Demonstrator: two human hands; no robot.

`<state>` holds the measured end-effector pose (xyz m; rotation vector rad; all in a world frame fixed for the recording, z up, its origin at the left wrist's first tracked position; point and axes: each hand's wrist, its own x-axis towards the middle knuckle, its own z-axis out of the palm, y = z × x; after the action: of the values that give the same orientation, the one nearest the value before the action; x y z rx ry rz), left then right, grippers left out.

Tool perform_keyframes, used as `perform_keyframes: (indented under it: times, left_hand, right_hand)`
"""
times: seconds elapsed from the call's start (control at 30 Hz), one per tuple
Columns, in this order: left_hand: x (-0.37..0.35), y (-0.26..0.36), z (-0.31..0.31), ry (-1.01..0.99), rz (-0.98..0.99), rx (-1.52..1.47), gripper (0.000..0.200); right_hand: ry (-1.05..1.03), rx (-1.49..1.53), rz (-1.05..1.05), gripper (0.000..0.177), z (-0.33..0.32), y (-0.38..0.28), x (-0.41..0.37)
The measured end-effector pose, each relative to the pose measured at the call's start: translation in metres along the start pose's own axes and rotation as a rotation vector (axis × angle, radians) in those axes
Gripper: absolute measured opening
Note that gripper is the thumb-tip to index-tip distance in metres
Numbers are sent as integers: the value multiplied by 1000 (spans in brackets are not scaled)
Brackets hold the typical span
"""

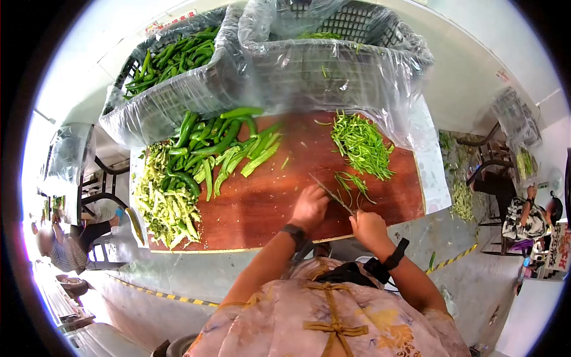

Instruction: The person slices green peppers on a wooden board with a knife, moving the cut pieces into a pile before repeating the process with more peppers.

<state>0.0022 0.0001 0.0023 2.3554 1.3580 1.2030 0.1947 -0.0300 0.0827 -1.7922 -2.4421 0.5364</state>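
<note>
My right hand (369, 228) grips a narrow knife (333, 195) whose blade points up and to the left over the red-brown board (267, 205). Beside the blade, my left hand (310, 206) is closed, its fingers curled; anything inside them is hidden. A few thin green strips (355, 183) lie just beyond the knife. Farther back is a pile of shredded green pepper (361, 146). Whole green peppers (208, 137) and split pepper pieces (235, 159) lie at the board's left, beside a heap of pale pepper cores (172, 208).
Two plastic-lined crates stand behind the board: the left crate (172, 113) holds whole peppers, the right crate (333, 65) some green shreds. A seated person (526, 214) is at far right, another person (65, 244) at far left. Scraps (461, 199) lie on the floor.
</note>
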Motion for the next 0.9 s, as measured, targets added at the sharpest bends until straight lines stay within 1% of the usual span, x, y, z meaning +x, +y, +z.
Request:
perform_keyframes:
  times: [0.07, 0.27, 0.37, 0.43, 0.53, 0.6, 0.67, 0.7, 0.73, 0.8, 0.9]
  left_hand:
    - [-2, -2, -1, -63, -5, -20, 12]
    - [-3, -5, 1, -18, -4, -67, 13]
    - [0, -2, -1, -22, -9, -75, 16]
    - [-2, -5, 3, -4, -7, -96, 18]
    - [-5, -7, 2, -1, 6, -128, 22]
    - [-3, -7, 0, -1, 9, -135, 23]
    - [-4, -1, -4, 35, 3, -96, 21]
    - [-5, 0, -4, 35, 1, -98, 21]
    - [-5, 0, -4, 16, 5, -73, 21]
    - [-3, -1, -5, -2, 19, -49, 20]
    - [-4, -3, -4, -25, 22, -47, 18]
  right_hand:
    - [-5, -4, 0, 27, 0, 2, -3]
    - [-65, 20, -1, 25, 8, 3, 9]
    - [-27, 40, -15, 25, 17, -4, 33]
    - [89, 34, -82, 26, 22, -11, 55]
    - [134, 52, -66, 27, 13, -13, 68]
    - [147, 63, -44, 28, 14, -3, 58]
    - [82, 31, -81, 29, 10, 0, 34]
    - [36, 47, -61, 29, 6, 0, 24]
    - [36, 45, -59, 29, 5, -1, 17]
    - [-26, 36, 7, 28, 4, -1, 9]
    - [-12, 35, -10, 28, 4, -1, 4]
